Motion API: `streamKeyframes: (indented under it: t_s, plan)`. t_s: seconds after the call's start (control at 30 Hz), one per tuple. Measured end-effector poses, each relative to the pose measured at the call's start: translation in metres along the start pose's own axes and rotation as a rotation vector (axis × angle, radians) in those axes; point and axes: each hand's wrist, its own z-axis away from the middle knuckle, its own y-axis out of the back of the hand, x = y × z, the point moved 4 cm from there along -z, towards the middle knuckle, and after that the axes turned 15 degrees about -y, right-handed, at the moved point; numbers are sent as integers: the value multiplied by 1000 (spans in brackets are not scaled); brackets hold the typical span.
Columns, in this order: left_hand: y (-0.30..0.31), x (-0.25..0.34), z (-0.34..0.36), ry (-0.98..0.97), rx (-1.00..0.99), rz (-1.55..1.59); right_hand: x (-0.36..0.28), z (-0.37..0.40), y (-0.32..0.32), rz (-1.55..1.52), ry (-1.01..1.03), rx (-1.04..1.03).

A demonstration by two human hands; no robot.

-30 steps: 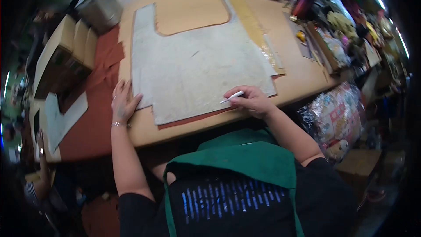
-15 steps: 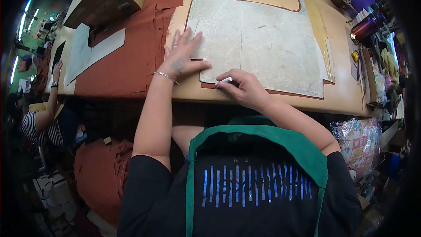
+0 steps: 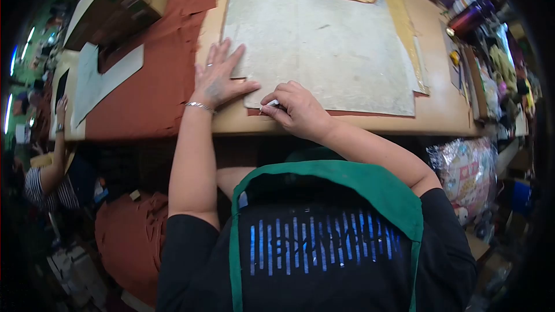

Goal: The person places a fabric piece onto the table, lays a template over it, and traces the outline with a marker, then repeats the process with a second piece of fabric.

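A large pale grey pattern board [image 3: 324,52] lies on the tan table [image 3: 445,101], with a thin strip of rust-red fabric [image 3: 370,113] showing under its front edge. My left hand [image 3: 221,81] rests palm down, fingers spread, at the board's left edge near its notched corner. At that front left corner my right hand [image 3: 298,110] pinches a small white piece, like chalk [image 3: 270,104], against the edge.
Rust-red fabric [image 3: 156,75] and a grey angled template [image 3: 95,84] lie to the left, below a cardboard box [image 3: 113,8]. Bottles and tools line the right side. A co-worker's arm [image 3: 58,150] shows at far left. A plastic-wrapped bundle [image 3: 465,176] stands at right.
The whole view has shifted, so table and hands appear further left and slightly higher. Both hands keep nearly the same places on the board.
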Motion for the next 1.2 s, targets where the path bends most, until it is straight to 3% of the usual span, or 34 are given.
streamKeyframes:
  t_s: [0.23,0.43,0.53,0.63,0.73,0.8,0.9,0.97,1.03,1.2]
  plan:
    - [-2,0,-2,-13,4,16,56,67,114,124,-168,59]
    - [-3,-1,-4,-13,14,63,124,164,231,142,-527,408]
    - [6,9,-3,-7,-14,22,123,185,256,-178,-625,545]
    - [6,-21,-7,-270,213,333,105,164,239,-314,-532,455]
    - [26,-45,-5,-229,347,159,91,119,196,-377,-490,253]
    - [25,-61,-8,-188,249,71,76,82,161,-291,-479,95]
    - [22,-55,-9,87,23,55,36,20,100,-200,-383,-35]
    - [14,-64,-7,78,48,87,28,-17,55,-262,-290,-97]
    - [11,-69,-7,71,61,103,13,-45,17,-258,-322,-173]
    - [10,-70,-5,61,76,108,-5,-82,-46,-197,-127,-50]
